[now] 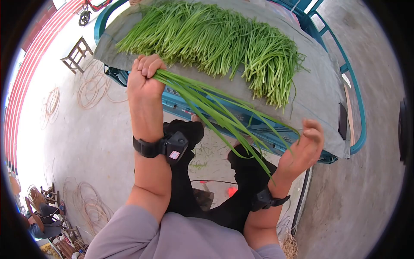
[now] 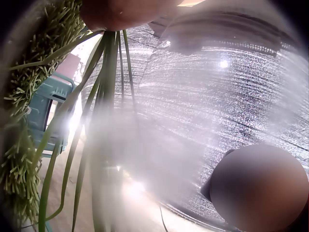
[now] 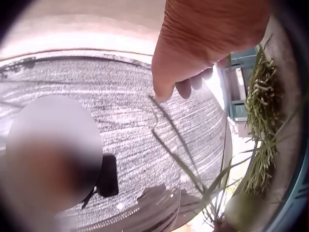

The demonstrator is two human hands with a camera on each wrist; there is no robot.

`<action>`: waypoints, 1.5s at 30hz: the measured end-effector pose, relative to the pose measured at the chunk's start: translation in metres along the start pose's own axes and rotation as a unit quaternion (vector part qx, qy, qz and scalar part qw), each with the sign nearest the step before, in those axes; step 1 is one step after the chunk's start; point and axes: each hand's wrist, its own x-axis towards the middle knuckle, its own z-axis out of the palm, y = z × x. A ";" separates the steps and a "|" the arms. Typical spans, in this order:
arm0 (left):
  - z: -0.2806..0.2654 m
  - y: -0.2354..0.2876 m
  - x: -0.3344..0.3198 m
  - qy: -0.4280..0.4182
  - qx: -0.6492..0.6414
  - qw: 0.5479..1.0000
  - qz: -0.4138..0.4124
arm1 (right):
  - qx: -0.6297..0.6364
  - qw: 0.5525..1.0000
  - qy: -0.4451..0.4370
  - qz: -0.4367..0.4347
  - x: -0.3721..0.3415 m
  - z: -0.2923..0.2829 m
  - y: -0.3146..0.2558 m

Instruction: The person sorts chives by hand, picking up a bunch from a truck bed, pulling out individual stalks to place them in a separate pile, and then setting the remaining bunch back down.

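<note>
In the head view my left hand (image 1: 147, 80) grips a small bunch of garlic chives (image 1: 202, 99) by the stem ends. Their long flat green leaves fan out to the right across my lap, the tips drooping. My right hand (image 1: 303, 149) is beside the leaf tips, fingers loosely bent and pinching nothing that shows. The right wrist view has the right hand (image 3: 207, 43) from the thumb side, with thin leaf tips (image 3: 174, 145) close below the thumb. Blurred leaves (image 2: 108, 77) hang down from the left fingers in the left wrist view.
A thick row of garlic chives (image 1: 207, 36) lies on a grey sheet (image 1: 319, 103) over a teal cart bed with rails (image 1: 355, 95). A dark phone (image 1: 342, 121) lies at its right edge. On the floor at left are a wooden stool (image 1: 76, 55) and loose coils of cord (image 1: 92, 88).
</note>
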 end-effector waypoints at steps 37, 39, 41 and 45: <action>0.027 -0.081 -0.033 -0.013 0.543 0.838 0.040 | -0.366 0.923 -0.116 -0.010 0.011 0.029 0.038; 0.026 -0.087 -0.036 -0.024 0.580 0.814 0.027 | -0.371 0.920 -0.124 0.003 0.012 0.028 0.037; 0.026 -0.093 -0.039 -0.043 0.622 0.781 0.012 | -0.312 0.947 -0.080 0.004 0.012 0.030 0.036; 0.026 -0.102 -0.047 -0.139 0.755 0.641 0.001 | -0.272 0.962 -0.016 -0.035 0.009 0.033 0.015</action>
